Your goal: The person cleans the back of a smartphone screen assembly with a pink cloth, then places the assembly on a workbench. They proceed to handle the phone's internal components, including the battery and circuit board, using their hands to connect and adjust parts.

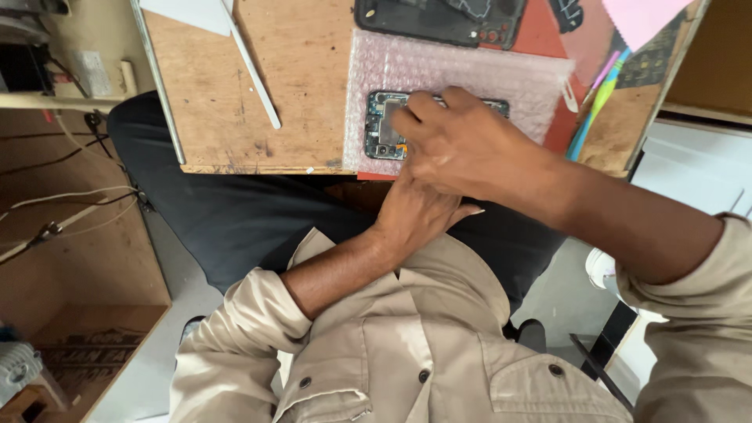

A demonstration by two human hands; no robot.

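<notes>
Merely right hand (pixel 470 149) over opened phone (pixel 384 125).

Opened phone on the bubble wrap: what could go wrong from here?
1. The opened phone lies near the wooden board's front edge; a push from the right hand could slide it and the bubble wrap off.
2. The right hand hides most of the phone, and the left hand sits underneath, so small parts may go unseen.

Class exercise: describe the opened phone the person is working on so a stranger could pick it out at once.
Start at the wooden board on the person's lap, then find the pink bubble-wrap sheet on its right half. The opened phone lies on that sheet under the right hand, its circuitry exposed. The other phone body lies farther away, at the board's far edge, untouched.
</notes>
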